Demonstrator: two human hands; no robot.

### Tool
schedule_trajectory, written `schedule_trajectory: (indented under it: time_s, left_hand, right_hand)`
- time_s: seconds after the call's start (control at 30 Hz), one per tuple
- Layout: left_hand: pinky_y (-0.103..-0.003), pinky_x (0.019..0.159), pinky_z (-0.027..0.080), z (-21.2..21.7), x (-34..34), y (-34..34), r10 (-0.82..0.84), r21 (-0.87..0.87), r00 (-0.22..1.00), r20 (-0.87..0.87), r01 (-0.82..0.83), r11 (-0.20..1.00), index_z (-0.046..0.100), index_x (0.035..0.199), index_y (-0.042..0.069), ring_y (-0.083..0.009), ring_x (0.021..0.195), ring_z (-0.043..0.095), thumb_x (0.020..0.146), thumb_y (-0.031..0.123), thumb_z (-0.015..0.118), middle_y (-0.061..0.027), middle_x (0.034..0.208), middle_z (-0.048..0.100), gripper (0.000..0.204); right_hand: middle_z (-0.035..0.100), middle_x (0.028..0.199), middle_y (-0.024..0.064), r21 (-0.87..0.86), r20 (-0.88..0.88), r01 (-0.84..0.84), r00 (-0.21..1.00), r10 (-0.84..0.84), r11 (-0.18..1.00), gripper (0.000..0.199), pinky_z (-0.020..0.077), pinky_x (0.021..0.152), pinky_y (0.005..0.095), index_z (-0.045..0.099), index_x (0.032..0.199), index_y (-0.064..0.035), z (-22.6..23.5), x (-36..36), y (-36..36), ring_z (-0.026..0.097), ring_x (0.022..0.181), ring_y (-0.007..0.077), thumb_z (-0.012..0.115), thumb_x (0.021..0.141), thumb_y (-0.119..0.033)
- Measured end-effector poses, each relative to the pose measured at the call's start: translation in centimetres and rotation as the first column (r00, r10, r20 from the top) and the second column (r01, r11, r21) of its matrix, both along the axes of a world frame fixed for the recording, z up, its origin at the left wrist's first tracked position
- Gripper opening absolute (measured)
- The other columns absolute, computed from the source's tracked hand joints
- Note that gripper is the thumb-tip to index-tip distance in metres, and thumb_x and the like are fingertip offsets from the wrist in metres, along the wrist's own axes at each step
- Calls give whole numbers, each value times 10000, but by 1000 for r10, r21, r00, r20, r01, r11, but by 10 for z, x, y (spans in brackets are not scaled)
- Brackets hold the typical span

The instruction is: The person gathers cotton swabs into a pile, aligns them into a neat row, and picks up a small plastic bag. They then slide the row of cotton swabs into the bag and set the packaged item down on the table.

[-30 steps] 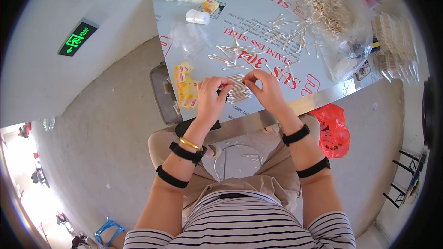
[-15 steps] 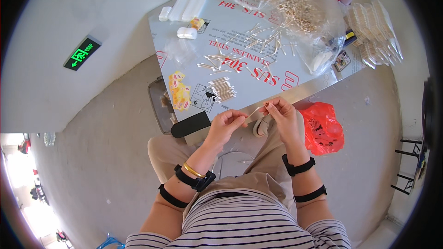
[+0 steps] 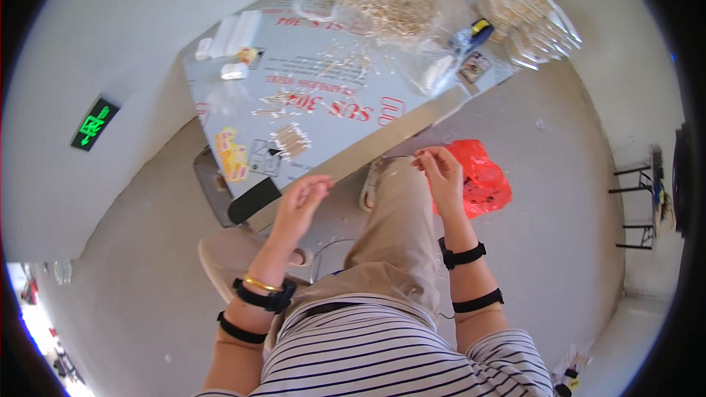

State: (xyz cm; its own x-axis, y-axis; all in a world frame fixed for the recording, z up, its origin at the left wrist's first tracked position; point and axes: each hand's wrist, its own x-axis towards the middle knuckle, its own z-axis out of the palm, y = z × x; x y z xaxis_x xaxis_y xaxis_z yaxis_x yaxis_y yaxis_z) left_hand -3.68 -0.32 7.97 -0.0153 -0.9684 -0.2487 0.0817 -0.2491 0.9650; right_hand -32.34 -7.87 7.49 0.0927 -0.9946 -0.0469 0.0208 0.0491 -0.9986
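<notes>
My left hand [image 3: 300,204] hovers just off the table's front edge, its fingers loosely stretched, slightly blurred, with nothing visible in them. To the right, my right hand [image 3: 443,175] is over my knee beside a red plastic bag [image 3: 482,180]. Its thumb and fingertips are pinched together; anything between them is too small to make out. On the table, a neat row of cotton swabs [image 3: 291,141] lies nearest my left hand. Loose cotton swabs [image 3: 283,101] are scattered behind it, and a clear bag [image 3: 393,11] heaped with more swabs stands at the back.
Yellow printed packets [image 3: 232,156] and a black strip [image 3: 254,201] lie at the table's left front. White wrapped rolls [image 3: 234,35] sit at the back left. Packed swab bags [image 3: 526,18] are stacked at the right corner. A grey bin [image 3: 213,185] stands beneath the left edge.
My hands have moved apart; the cotton swab stretched between them no longer shows. My right hand has come closer to the red bag. The whole view has turned, shifting the table leftward.
</notes>
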Motion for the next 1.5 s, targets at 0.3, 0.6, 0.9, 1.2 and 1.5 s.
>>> schedule_trajectory:
  time_s: [0.3,0.6,0.9,1.2,1.5]
  left_hand:
    - [-290,971,480,-8,22,19,-32,178,999,38,25,984,629,1212,16,-138,1057,619,1024,236,588,-83,1144,681,292]
    - [-321,979,498,-31,66,26,115,104,989,90,-124,987,624,1227,17,-171,1085,642,1025,269,586,-111,1164,687,326]
    - [-299,772,521,-95,169,28,455,-99,647,612,-508,856,710,958,55,-134,813,674,896,204,708,-42,927,708,161]
    - [-342,740,530,-136,209,-18,473,-19,469,746,-695,719,727,924,86,-194,785,677,849,258,729,-54,877,715,188]
    - [-447,958,434,-123,220,-135,417,-162,548,725,-454,876,685,1068,142,-265,1057,631,853,244,701,-31,1027,704,239]
  right_hand:
    - [719,949,98,-532,-758,247,286,-586,810,226,514,763,352,723,1079,-92,-71,-213,10,665,811,228,705,884,-204]
    - [641,1222,234,-340,-838,225,367,-403,913,687,463,994,475,433,1443,-42,-149,-274,-26,586,1180,399,704,834,-207]
    - [663,880,35,-39,-436,111,892,-117,993,261,512,776,266,636,1227,-38,-125,-166,-69,623,810,116,596,971,-65]
    - [626,869,7,117,-290,-71,952,102,991,212,489,790,238,663,1170,6,-51,-8,-74,607,831,91,559,993,-45]
    - [637,904,0,274,-120,-188,966,227,943,178,485,802,223,659,1135,7,-35,94,-56,609,851,87,590,1000,-85]
